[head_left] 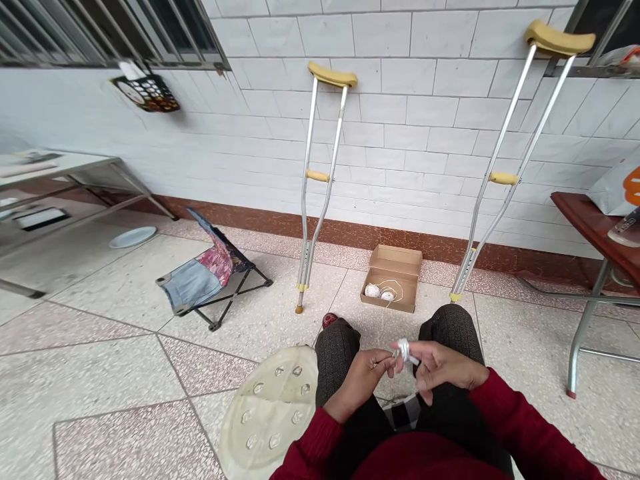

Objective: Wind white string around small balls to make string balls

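White yarn [403, 348] is looped in a small bundle around the outstretched fingers of my right hand [445, 368], whose thumb and other fingers are loosely bent. Close against it, my left hand [367, 379] has its thumb and forefinger pinched on the yarn beside those loops. Both hands are above my lap, between the knees. A thin strand appears to run forward to an open cardboard box [395, 270] on the floor. Inside the box lie two small balls of white yarn [373, 291], with loose thread around them.
Two crutches [318, 176] [503, 179] lean on the tiled wall. A folding chair [200, 277] stands at the left, and a round translucent mat [270, 417] lies beside my left leg. A red-brown stool [595, 223] is at the right, a metal-framed table [90, 163] at far left.
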A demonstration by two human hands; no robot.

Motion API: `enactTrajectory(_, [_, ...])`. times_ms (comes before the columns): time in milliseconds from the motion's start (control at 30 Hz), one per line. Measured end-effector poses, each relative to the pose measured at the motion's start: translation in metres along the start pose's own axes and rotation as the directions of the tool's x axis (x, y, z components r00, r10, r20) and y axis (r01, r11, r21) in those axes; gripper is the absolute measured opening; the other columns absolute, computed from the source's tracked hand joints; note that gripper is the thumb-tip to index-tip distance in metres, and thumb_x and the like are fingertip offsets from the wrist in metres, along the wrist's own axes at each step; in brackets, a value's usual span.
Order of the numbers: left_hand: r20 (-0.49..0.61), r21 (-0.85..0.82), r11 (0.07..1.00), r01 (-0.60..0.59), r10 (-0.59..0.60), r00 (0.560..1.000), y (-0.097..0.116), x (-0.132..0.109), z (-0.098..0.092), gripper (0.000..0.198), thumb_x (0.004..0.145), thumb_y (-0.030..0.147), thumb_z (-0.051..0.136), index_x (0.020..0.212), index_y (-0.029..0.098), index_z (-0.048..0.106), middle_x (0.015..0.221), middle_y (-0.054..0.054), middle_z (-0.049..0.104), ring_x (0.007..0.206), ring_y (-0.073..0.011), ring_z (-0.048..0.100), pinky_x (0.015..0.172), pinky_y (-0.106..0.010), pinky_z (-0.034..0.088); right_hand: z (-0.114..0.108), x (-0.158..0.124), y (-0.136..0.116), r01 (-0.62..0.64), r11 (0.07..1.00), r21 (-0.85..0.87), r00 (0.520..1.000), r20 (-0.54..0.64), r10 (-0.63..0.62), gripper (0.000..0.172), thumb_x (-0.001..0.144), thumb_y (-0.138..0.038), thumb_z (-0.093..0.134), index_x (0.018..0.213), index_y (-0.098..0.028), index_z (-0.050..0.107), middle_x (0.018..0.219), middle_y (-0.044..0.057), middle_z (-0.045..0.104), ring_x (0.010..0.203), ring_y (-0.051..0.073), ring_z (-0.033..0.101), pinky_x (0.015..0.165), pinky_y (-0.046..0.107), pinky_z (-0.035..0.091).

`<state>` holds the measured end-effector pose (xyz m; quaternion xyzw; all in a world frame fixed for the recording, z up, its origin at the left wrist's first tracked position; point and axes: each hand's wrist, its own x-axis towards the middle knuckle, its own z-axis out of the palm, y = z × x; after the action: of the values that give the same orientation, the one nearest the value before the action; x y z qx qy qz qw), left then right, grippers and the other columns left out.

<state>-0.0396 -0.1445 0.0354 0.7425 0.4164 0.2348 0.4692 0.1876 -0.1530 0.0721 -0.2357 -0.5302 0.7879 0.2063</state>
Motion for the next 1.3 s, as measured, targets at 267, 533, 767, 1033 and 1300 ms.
enactTrajectory(267, [-0.030, 0.194, 0.981, -0.028, 0.034, 0.999, 0.007, -0.005, 0.007, 0.036, 0.092, 0.030, 0.049, 0.061, 0.017, 0.063, 0.062, 0.001, 0.061, 0.069, -0.0147, 0.057, 0.088, -0.027, 0.038, -0.024, 0.020, 0.039, -0.159, 0.912, -0.377, 0.971, -0.229, 0.075, 0.086, 0.065, -0.020, 0.079, 0.140, -0.030, 0.038, 0.115, 0.006, 0.058, 0.057, 0.007, 0.061, 0.048, 0.017, 0.042])
enactTrajectory(533, [-0.002, 0.205, 0.977, -0.066, 0.067, 0.998, 0.004, 0.001, 0.000, 0.041, 0.095, 0.031, 0.044, 0.060, 0.016, 0.061, 0.064, -0.001, 0.062, 0.072, -0.0154, 0.056, 0.077, -0.024, 0.040, 0.001, 0.002, 0.010, -0.023, 1.000, 0.007, 0.998, 0.058, 0.023, 0.093, 0.068, -0.030, 0.081, 0.145, -0.032, 0.027, 0.109, 0.006, 0.059, 0.078, 0.015, 0.066, 0.066, 0.025, 0.049])
enactTrajectory(767, [-0.012, 0.293, 0.955, -0.055, 0.061, 0.998, 0.006, -0.007, 0.014, 0.034, 0.094, 0.025, 0.048, 0.064, 0.018, 0.061, 0.066, 0.000, 0.064, 0.074, -0.0156, 0.059, 0.088, -0.027, 0.038, -0.020, 0.019, 0.048, -0.122, 0.900, -0.417, 0.976, -0.215, 0.032, 0.085, 0.061, -0.018, 0.080, 0.137, -0.030, 0.043, 0.116, 0.005, 0.057, 0.063, 0.008, 0.058, 0.053, 0.019, 0.043])
enactTrajectory(1033, [-0.037, 0.228, 0.972, -0.061, 0.071, 0.997, 0.006, -0.002, -0.005, 0.040, 0.096, 0.031, 0.044, 0.062, 0.017, 0.061, 0.065, -0.001, 0.062, 0.072, -0.0159, 0.058, 0.079, -0.025, 0.041, 0.004, -0.001, 0.023, -0.043, 0.996, -0.080, 0.998, 0.031, 0.046, 0.091, 0.066, -0.029, 0.082, 0.142, -0.031, 0.032, 0.098, 0.002, 0.061, 0.078, 0.015, 0.066, 0.062, 0.022, 0.048])
enactTrajectory(1300, [-0.087, 0.293, 0.953, -0.074, 0.104, 0.991, 0.014, -0.009, -0.001, 0.028, 0.092, 0.026, 0.051, 0.070, 0.019, 0.066, 0.073, -0.001, 0.066, 0.075, -0.0157, 0.059, 0.102, -0.035, 0.032, -0.012, 0.021, 0.042, -0.131, 0.893, -0.430, 0.980, -0.190, 0.053, 0.073, 0.062, -0.018, 0.080, 0.128, -0.027, 0.050, 0.097, -0.001, 0.059, 0.057, 0.005, 0.053, 0.049, 0.016, 0.039])
